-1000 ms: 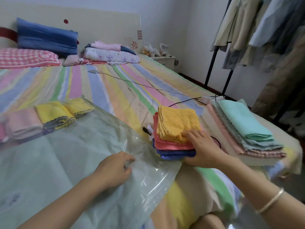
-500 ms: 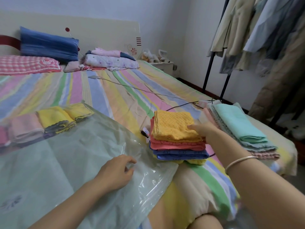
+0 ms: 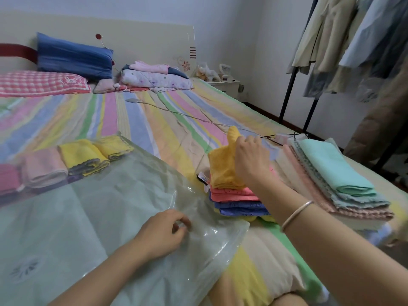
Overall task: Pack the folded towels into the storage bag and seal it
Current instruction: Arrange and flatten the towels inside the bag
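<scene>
Right hand (image 3: 251, 160) grip pinches the orange towel (image 3: 223, 168), top of the folded towel stack (image 3: 236, 202) on the bed (image 3: 172, 133). Left hand (image 3: 163, 233) grip pinches the storage bag (image 3: 88, 217) film; bag flat beside the stack.

The towels (image 3: 231, 194) are orange, coral and blue; the sheet (image 3: 172, 133) pastel-striped.

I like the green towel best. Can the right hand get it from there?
Probably yes: the green towel lies uncovered atop its pile beside the right hand, though that hand now grips the orange towel.
</scene>
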`<state>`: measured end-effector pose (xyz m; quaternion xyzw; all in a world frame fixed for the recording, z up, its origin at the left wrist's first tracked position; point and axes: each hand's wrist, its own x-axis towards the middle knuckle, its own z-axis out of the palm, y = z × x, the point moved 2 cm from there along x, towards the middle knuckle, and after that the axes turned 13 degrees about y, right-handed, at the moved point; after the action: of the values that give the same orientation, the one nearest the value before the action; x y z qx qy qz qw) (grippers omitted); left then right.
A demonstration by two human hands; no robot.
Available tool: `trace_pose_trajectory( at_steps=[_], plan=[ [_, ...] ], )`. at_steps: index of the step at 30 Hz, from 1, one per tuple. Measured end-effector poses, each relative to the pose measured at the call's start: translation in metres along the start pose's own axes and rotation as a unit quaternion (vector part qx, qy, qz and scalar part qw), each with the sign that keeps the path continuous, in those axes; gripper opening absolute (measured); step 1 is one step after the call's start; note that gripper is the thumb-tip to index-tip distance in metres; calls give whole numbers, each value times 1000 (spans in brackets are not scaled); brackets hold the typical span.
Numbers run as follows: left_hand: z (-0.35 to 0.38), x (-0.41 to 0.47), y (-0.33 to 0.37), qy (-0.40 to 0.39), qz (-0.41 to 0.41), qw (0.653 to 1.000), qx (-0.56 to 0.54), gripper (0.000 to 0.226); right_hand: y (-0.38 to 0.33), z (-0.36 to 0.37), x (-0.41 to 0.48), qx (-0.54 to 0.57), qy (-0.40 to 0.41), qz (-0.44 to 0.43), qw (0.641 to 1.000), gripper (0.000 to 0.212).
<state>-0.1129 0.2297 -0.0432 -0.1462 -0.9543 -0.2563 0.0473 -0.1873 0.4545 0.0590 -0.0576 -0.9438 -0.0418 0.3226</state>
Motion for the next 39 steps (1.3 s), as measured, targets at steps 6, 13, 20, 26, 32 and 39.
trace_pose_trajectory(
  at_steps=[6, 13, 20, 26, 32, 39],
  plan=[
    [-7, -11, -3, 13, 20, 999, -37, 21, -51, 18, -13, -153, -157, -75, 973, 42],
    [-26, -39, -15, 42, 32, 998, -15, 17, -64, 43, -3, -162, -240, 50, 956, 73],
    [-36, -68, -10, 53, -8, 998, -14, 5, -49, 24, -7, -96, -229, 69, 966, 50],
    [-38, -89, 9, 19, 11, 1000, -17, 6, -7, 8, -14, 79, -129, 151, 977, 56],
    [-36, -115, 25, -5, 38, 996, 80, 44, -19, -60, -50, 199, -144, 42, 968, 23],
    [-26, -150, 24, -22, 34, 982, 182, 55, -72, -79, -152, 215, -224, -121, 943, 46]
  ],
)
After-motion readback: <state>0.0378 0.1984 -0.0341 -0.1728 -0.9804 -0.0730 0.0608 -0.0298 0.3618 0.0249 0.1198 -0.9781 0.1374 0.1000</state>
